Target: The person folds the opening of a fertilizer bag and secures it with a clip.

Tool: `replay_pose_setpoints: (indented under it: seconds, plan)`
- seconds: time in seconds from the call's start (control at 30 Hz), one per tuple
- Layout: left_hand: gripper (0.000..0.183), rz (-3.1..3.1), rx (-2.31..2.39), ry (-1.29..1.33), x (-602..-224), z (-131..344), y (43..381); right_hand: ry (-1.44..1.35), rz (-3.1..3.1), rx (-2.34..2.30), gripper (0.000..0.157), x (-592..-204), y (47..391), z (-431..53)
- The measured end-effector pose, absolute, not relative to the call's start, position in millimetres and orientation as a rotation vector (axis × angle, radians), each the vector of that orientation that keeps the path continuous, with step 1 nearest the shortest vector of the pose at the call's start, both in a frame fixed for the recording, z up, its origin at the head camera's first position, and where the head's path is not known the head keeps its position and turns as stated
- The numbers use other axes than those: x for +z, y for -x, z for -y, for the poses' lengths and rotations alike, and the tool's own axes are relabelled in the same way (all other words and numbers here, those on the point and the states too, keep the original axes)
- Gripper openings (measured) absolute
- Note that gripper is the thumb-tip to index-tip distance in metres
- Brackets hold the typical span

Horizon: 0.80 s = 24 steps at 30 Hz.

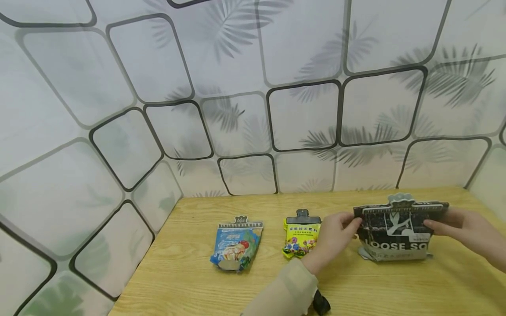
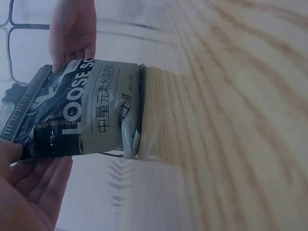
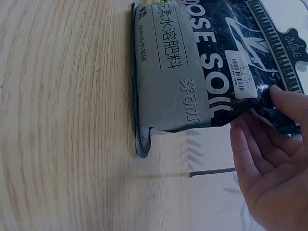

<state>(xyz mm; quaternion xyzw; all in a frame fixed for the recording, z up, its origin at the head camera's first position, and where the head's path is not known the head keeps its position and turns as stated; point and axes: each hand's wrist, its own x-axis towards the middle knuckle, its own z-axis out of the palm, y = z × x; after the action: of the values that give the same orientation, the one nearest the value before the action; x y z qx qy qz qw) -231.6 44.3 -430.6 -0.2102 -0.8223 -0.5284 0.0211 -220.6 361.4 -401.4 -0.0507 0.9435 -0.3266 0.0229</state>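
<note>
A black-and-grey bag of loose soil fertilizer point(image 1: 395, 235) stands upright at the table's right side. Across its folded top runs a wide clip point(image 1: 402, 202) with a piano-key pattern and a scalloped handle. My left hand point(image 1: 335, 235) pinches the bag's upper left corner, thumb in front and fingers behind. On the other side my right hand point(image 1: 464, 226) grips the upper right edge the same way. The right wrist view shows that thumb point(image 3: 288, 101) on the black front near a white barcode label point(image 3: 240, 74). In the left wrist view the bag's base point(image 2: 137, 110) meets the tabletop.
Left of the bag lies a yellow flower-printed packet point(image 1: 301, 237) under a black clip point(image 1: 303, 218). Farther left is a blue packet point(image 1: 233, 245) with a piano-key clip point(image 1: 240, 224). A patterned curtain point(image 1: 237, 109) rises behind the wooden table point(image 1: 178, 281).
</note>
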Motion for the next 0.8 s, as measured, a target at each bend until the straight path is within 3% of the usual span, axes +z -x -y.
replay_pose_setpoints:
  seconds: [0.4,0.8]
  plan:
    - [0.043,2.587,-1.626,0.682,-425.7,-43.6,232.9,0.171,-2.921,-1.052,0.069,-403.8,222.4,-358.1]
    - [0.040,2.624,-1.575,0.615,-423.2,-46.4,233.7,0.150,-2.873,-1.100,0.069,-405.0,224.7,-355.5]
